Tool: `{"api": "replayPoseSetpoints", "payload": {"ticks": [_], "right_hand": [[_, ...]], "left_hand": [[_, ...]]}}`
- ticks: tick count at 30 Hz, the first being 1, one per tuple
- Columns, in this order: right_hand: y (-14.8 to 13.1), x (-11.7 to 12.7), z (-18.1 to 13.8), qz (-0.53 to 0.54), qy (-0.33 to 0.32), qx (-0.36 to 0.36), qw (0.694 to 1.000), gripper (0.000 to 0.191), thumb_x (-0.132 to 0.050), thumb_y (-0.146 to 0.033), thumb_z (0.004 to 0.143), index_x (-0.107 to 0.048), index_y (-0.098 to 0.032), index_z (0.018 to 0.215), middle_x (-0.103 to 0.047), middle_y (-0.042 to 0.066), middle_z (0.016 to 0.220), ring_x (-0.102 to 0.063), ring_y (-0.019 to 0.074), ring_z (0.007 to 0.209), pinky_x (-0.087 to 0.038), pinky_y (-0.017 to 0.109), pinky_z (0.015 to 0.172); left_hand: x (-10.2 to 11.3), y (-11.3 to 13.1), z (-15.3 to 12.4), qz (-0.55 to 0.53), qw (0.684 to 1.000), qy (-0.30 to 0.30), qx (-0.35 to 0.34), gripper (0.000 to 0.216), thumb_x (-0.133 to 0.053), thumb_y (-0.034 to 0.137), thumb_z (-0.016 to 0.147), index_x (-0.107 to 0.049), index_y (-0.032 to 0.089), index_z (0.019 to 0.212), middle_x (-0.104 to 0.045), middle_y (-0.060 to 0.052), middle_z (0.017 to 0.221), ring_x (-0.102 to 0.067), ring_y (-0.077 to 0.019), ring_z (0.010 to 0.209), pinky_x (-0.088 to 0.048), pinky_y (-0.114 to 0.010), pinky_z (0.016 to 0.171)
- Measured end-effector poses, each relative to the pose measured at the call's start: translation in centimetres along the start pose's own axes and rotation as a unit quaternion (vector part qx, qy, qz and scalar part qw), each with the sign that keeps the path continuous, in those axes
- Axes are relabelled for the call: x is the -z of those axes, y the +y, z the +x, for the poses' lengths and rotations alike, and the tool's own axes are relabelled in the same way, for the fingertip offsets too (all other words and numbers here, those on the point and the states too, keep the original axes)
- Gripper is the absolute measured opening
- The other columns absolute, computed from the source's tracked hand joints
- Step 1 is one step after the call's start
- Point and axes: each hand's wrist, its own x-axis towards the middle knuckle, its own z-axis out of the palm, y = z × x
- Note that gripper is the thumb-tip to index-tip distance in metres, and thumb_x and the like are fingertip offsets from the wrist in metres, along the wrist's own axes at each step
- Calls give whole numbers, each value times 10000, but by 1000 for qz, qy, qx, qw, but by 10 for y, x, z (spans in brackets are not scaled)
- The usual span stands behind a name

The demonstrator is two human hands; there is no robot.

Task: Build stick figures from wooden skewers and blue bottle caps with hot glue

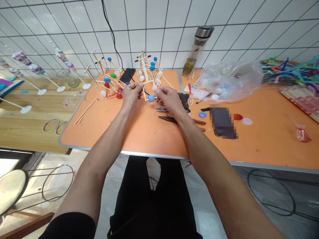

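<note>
Between my two hands is a small frame of thin wooden sticks with a blue bottle cap [151,98] at its near end. My left hand [133,94] pinches the frame's left side. Fingers of my right hand [166,96] are closed on its right side, close to the cap. Behind my hands stand similar stick models with caps as wheels, one at the back middle [147,66] and others at the back left [109,78]. Small scissors [161,110] and pliers with red-brown handles [199,122] lie beside and partly under my right wrist.
A tea bottle [196,51] stands by the tiled wall. A clear plastic bag [229,81] and colourful pipe cleaners [291,71] lie at the back right. Loose sticks [86,111] rest at the left. A dark phone [223,122] and loose caps [247,121] are on the right.
</note>
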Motion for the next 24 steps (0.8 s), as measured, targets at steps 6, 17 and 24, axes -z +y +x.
{"api": "replayPoseSetpoints", "payload": {"ticks": [6,17,24], "right_hand": [[-2,-3,-3,23,-22,-21,999,198,-869,-242,977,-739,-193,836,-727,-13,758,-619,96,616,-522,225,616],[-7,-2,-3,89,52,-10,995,176,-854,-274,981,-744,-210,859,-715,-17,759,-615,102,656,-540,218,638],[-7,-1,-3,93,45,-14,995,192,-901,-304,956,-753,-210,877,-710,-26,750,-621,103,656,-528,214,628]], "left_hand": [[3,-1,2,-2,1000,6,-14,293,-876,336,971,-697,207,779,-712,7,762,-556,-80,584,-418,-177,515],[-7,-8,-8,29,989,-146,-1,480,-1052,291,674,-792,202,1067,-793,-10,926,-687,-132,753,-520,-228,622],[-14,-11,-11,11,988,-152,-9,515,-1118,331,571,-775,185,926,-820,-22,892,-687,-134,756,-526,-246,662]]}}
